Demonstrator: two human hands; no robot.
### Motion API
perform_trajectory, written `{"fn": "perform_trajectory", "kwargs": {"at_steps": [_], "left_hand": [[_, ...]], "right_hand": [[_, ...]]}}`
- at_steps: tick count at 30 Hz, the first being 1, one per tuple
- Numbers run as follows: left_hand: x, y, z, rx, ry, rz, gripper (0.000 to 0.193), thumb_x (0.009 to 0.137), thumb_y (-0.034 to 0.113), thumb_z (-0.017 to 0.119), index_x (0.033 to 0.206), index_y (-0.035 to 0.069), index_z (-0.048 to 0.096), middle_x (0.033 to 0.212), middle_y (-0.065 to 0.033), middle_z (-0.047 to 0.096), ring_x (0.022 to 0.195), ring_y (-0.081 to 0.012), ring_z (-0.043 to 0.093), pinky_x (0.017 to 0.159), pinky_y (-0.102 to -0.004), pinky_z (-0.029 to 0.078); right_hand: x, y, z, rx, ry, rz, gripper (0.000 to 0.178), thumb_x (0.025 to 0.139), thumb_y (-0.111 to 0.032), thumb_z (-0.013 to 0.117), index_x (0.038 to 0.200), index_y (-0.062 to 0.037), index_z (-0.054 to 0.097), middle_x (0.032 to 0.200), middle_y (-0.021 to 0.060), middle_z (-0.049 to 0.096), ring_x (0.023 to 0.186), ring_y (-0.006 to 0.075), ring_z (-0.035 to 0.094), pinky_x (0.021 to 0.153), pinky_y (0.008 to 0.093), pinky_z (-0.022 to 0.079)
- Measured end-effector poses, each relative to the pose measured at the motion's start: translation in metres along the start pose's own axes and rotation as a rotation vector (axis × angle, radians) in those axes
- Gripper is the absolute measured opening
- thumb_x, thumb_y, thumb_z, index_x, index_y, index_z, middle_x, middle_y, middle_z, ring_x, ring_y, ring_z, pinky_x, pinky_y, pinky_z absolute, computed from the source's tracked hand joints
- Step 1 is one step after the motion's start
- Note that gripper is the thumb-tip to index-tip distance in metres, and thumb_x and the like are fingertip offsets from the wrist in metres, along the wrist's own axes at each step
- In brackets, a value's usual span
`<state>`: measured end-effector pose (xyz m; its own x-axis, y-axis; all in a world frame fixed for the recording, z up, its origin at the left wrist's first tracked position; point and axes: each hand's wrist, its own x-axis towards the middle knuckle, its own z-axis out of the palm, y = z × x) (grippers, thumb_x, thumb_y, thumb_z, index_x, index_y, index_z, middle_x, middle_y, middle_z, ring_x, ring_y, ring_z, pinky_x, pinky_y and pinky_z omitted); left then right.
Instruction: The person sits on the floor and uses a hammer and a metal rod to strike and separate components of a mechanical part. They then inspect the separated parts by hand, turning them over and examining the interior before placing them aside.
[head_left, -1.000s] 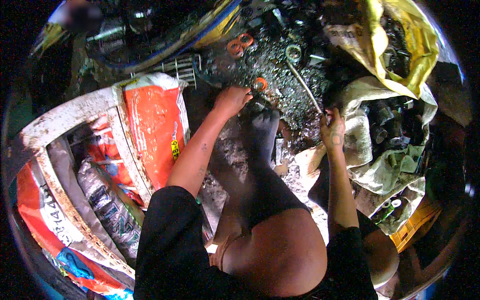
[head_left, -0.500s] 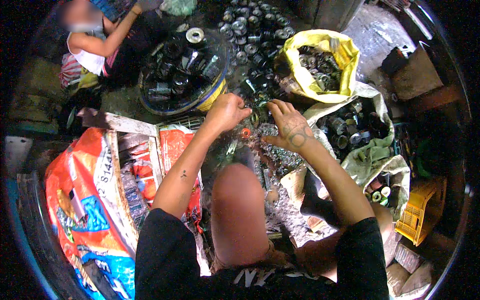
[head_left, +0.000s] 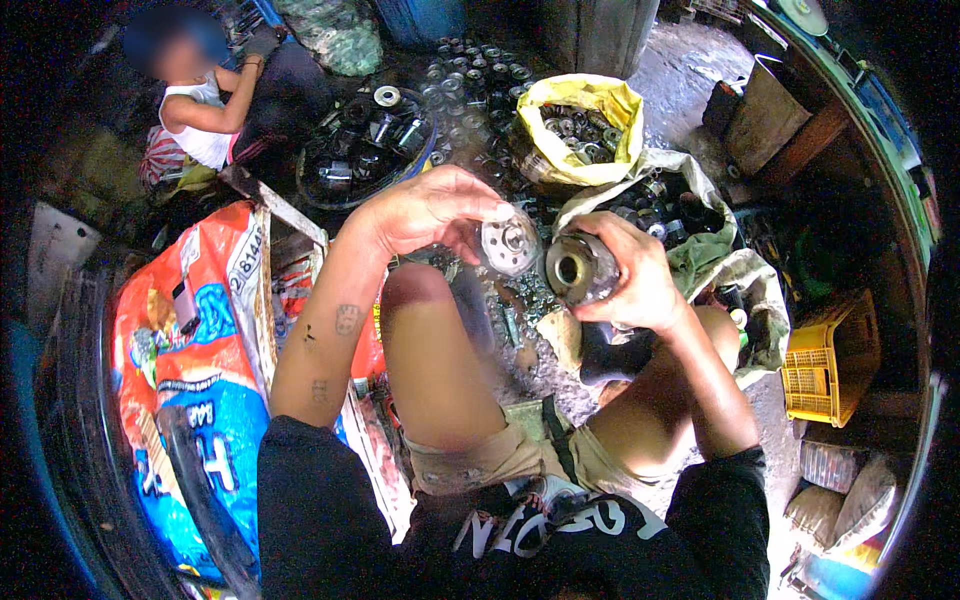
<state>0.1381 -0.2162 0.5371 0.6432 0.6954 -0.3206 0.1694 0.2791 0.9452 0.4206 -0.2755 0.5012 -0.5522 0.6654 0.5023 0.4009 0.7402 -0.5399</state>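
Observation:
In front of my raised knee, my left hand [head_left: 425, 212] grips a round metal oil filter plate [head_left: 508, 243] by its edge, with small holes ringing its centre. Just right of it, my right hand [head_left: 642, 272] wraps round a dark, grimy oil filter cylinder [head_left: 583, 270] that has a round opening in its end. The two parts are held up close to each other; whether they touch is hard to tell. Below them, bits of metal scrap [head_left: 510, 320] litter the ground.
Ahead are a blue-rimmed tub [head_left: 312, 190] of dark filter parts and a yellow sack [head_left: 633, 125] of metal pieces. Pale sacks [head_left: 745, 270] and a yellow crate [head_left: 808, 375] stand right. Printed sacking [head_left: 225, 450] lies left. Another person [head_left: 205, 125] sits far left.
Both hands have come up from the scrap on the ground, nearer to me. The left now holds the filter plate, the right the filter cylinder. The view has shifted.

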Motion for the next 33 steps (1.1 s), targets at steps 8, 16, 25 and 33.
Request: {"fn": "perform_trajectory", "kwargs": {"at_steps": [8, 16, 25, 33], "left_hand": [[-0.016, -0.055, 0.066, -0.552, -0.321, 0.096, 0.052, 0.087, 0.037, 0.066, 0.104, -0.012, 0.062, 0.077, -0.0166, 0.068, 0.047, -0.0207, 0.064, 0.041, -0.0319, 0.057], [-0.024, -0.012, 0.064, 0.334, -0.011, -0.113, 0.028, 0.093, 0.03, 0.06, 0.095, 0.004, 0.07, 0.083, -0.0067, 0.071, 0.063, -0.0153, 0.065, 0.06, -0.0317, 0.055], [0.0, -0.099, 0.101, 0.906, 0.25, 0.216, 0.031, 0.088, 0.03, 0.067, 0.077, 0.002, 0.061, 0.063, -0.0125, 0.057, 0.059, -0.0194, 0.059, 0.057, -0.0364, 0.046], [-0.001, -0.092, 0.032, 0.401, 0.287, -0.04, 0.021, 0.095, 0.022, 0.059, 0.097, 0.004, 0.068, 0.08, -0.0024, 0.065, 0.07, -0.0114, 0.062, 0.057, -0.0306, 0.055]], "right_hand": [[-0.043, -0.053, -0.024, 0.079, 0.17, -0.193, 0.082, 0.054, -0.043, 0.09, 0.116, 0.0, 0.057, 0.113, 0.0168, 0.063, 0.102, 0.034, 0.064, 0.09, 0.0411, 0.05], [-0.053, -0.049, -0.011, -0.066, -0.141, 0.05, 0.077, 0.056, -0.028, 0.085, 0.119, 0.0012, 0.053, 0.114, 0.0217, 0.059, 0.104, 0.0412, 0.06, 0.09, 0.043, 0.05], [-0.059, -0.001, 0.049, -0.211, -0.329, 0.394, 0.058, 0.062, -0.025, 0.083, 0.101, 0.0028, 0.051, 0.088, 0.0267, 0.063, 0.088, 0.0435, 0.063, 0.078, 0.0463, 0.052], [-0.034, -0.028, 0.044, -0.132, -0.267, 0.382, 0.073, 0.059, -0.022, 0.084, 0.12, 0.0015, 0.052, 0.109, 0.0234, 0.06, 0.101, 0.0416, 0.06, 0.088, 0.0435, 0.05]]}}
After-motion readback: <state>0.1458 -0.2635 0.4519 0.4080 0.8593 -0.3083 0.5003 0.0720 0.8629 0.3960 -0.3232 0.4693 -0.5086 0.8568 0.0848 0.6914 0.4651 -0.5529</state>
